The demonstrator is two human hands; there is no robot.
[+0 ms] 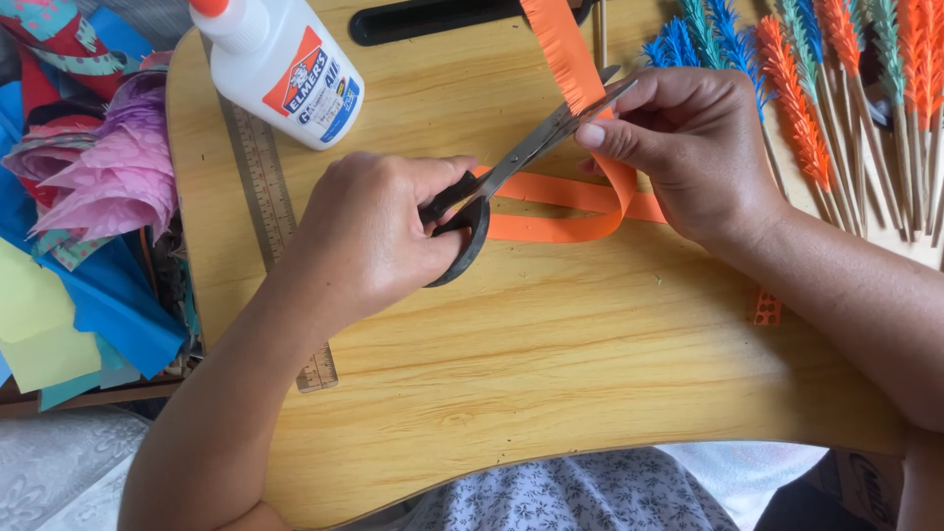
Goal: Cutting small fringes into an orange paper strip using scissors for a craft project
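Scissors [521,162] point up-right, gripped by left hand [369,231]; right hand [688,147] pinches orange paper strip [565,59].

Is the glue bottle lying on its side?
Yes, the glue bottle lies flat on the wooden board, beside the ruler.

— What's that board [551,334] at the centre made of?
— Yellow wood, smooth and faintly glossy. The scissors [536,147] have shiny metal blades and black plastic handles.
— And the orange strip [560,228]?
— Matt paper; upper left, a glossy white plastic bottle [280,64].
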